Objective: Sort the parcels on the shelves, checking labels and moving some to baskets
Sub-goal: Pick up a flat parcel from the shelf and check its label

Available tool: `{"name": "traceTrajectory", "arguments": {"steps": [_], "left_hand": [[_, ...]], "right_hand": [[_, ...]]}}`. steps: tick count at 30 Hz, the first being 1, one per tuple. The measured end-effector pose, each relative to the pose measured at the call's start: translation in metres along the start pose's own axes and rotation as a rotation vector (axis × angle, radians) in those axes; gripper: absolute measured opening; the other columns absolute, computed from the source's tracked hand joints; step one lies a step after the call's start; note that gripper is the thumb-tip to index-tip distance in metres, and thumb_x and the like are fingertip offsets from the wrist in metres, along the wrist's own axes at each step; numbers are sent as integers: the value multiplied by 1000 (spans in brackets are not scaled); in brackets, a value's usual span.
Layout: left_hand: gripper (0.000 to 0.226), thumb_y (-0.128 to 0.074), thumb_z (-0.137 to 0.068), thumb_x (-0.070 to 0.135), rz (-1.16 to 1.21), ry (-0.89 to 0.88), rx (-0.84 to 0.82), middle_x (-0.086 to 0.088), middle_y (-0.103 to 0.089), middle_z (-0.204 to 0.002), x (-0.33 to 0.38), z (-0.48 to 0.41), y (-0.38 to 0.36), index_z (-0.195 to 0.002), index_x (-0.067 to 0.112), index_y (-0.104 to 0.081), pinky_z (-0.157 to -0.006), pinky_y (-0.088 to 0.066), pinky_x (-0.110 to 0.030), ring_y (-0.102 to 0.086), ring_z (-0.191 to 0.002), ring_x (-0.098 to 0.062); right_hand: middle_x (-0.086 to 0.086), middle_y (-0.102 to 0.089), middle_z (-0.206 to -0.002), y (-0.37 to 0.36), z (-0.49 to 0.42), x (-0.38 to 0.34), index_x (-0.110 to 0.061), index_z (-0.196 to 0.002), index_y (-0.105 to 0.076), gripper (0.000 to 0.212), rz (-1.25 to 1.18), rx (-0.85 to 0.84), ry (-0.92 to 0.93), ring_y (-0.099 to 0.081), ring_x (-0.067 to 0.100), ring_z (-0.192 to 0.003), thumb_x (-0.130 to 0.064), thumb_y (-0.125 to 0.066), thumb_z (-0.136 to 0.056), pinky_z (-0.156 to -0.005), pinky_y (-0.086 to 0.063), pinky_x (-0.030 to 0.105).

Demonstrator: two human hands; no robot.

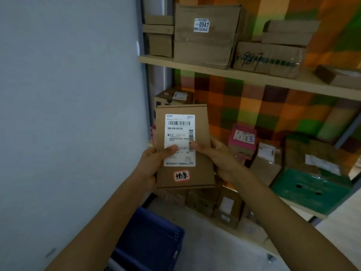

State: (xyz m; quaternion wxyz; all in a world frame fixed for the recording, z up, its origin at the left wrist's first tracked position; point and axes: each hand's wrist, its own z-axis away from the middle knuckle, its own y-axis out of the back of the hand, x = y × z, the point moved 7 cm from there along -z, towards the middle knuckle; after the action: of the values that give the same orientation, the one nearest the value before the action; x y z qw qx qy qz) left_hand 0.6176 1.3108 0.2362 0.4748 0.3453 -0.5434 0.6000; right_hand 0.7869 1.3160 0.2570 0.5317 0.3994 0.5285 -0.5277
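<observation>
A pale grey wall (68, 94) fills the left side. Beside it, pale wooden shelf boards (244, 76) run rightwards, backed by a chequered backdrop (254, 110) of orange, green and brown squares. The light is dim.

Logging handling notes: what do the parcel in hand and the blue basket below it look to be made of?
The parcel, gripped by the left hand and right hand, looks like plain brown cardboard, matte, with a folded top edge and a white paper label. The blue basket looks like moulded plastic, with a faint sheen, its wall perforated in a grid.
</observation>
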Motion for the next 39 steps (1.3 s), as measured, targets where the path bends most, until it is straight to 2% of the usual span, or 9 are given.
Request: {"name": "traceTrajectory", "arguments": {"steps": [3,8,11,16,21,28,33,36,39], "left_hand": [[31,-68,-86,10,15,-1,-24,-14,-75,-103,-2,7,25,-117,12,-66,-61,-62,-38,-75,-83,-27],[44,-72,-72,17,16,-11,-58,-12,-76,-103,-5,12,46,-115,16,-66,-63,-62,-38,-75,-84,-27],[49,-73,-69,20,11,-6,-61,-12,-75,-106,-9,11,56,-117,15,-65,-71,-63,-42,-74,-90,-29],[51,-73,-73,23,-8,-11,-32,-11,-74,-108,-15,5,66,-122,15,-62,-72,-63,-41,-74,-93,-29],[36,-71,-86,18,-99,-68,3,-8,-74,-108,-10,0,70,-119,17,-59,-68,-63,-38,-75,-86,-24],[28,-67,-87,8,-31,-69,8,-7,-77,-100,-15,-1,75,-114,16,-64,-60,-61,-34,-75,-83,-25],[33,-68,-86,11,-79,-51,-37,-10,-75,-106,-21,-4,73,-119,15,-63,-67,-63,-38,-75,-89,-27],[45,-70,-87,17,-199,-92,7,-6,-72,-113,-22,-9,71,-128,15,-53,-68,-62,-30,-74,-85,-19],[64,-71,-88,19,-477,-245,89,12,-54,-115,-19,-14,67,-140,21,-33,-60,-53,-9,-59,-83,4]], "right_hand": [[9,-70,-121,-25,2,9,-18,-136,-53,97,-5,-19,-23,-69,28,-108,-37,-87,-48,-95,-55,51],[2,-75,-104,-45,3,20,-22,-122,-59,50,-12,0,-21,-74,21,-90,-9,-78,-78,-73,-62,37],[4,-75,-105,-51,3,25,-19,-124,-60,48,-8,47,-9,-74,23,-93,-2,-75,-82,-77,-62,41],[8,-74,-112,-56,-1,30,-16,-128,-59,52,-8,67,1,-73,26,-98,-3,-76,-80,-81,-61,42],[10,-74,-113,-55,-6,38,-18,-118,-63,43,-43,53,-23,-73,28,-99,-9,-77,-79,-84,-60,45],[7,-74,-113,-56,-10,42,-18,-128,-59,67,-81,20,-43,-72,25,-102,-31,-78,-66,-90,-58,45],[4,-77,-103,-51,-14,39,-18,-120,-62,44,-69,65,-14,-74,22,-94,-19,-77,-79,-81,-60,40],[4,-75,-105,-47,-17,39,-21,-116,-62,35,-40,143,4,-74,22,-92,-9,-73,-85,-79,-61,40],[2,-73,-106,-43,-19,45,-25,-114,-61,34,-17,240,-2,-71,20,-93,-10,-74,-87,-80,-60,41]]}}
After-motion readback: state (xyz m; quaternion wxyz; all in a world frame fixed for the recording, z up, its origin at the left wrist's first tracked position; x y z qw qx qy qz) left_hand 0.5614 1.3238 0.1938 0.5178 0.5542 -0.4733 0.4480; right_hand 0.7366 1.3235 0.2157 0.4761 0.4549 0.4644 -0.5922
